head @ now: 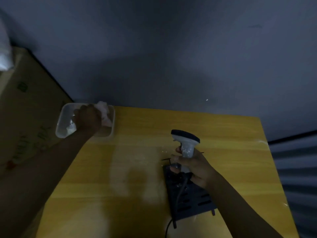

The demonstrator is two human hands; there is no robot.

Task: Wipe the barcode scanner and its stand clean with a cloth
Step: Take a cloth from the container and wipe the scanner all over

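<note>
A grey barcode scanner [186, 140] with a dark head stands upright over its dark slotted stand [192, 198] on the yellow table. White specks dot the scanner's handle. My right hand [193, 166] grips that handle low down. My left hand [88, 118] reaches into a white tray [60, 124] at the table's far left corner and closes on a pale pink cloth [103, 109]. A dark cable [180, 193] runs from the scanner across the stand and off the near edge.
The yellow wooden table [137, 169] shows pale smears in its middle. A cardboard box [25, 109] stands to the left of it. A dark grey wall rises behind, and the table's right edge drops to a dark ribbed surface [298, 169].
</note>
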